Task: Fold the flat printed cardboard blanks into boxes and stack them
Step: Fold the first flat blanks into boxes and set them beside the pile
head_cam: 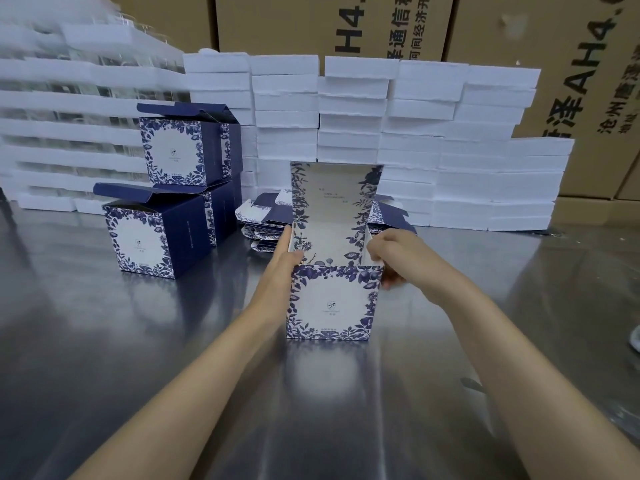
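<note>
A blue-and-white floral box [331,303] stands upright on the steel table, its lid flap raised straight up at the back. My left hand [284,258] lies flat with straight fingers against the box's left wall. My right hand [391,254] grips the top of the right wall, fingers curled over the edge. Behind the box lies a pile of flat printed blanks [266,216]. At the left, one folded box [145,237] stands on the table beside others, with another folded box [176,150] stacked on top, both with lids open.
White foam slabs [415,140] are stacked in rows along the back of the steel table [138,341]. Large brown cartons [519,29] rise behind them. Bare table surface lies in front and to the right of the box.
</note>
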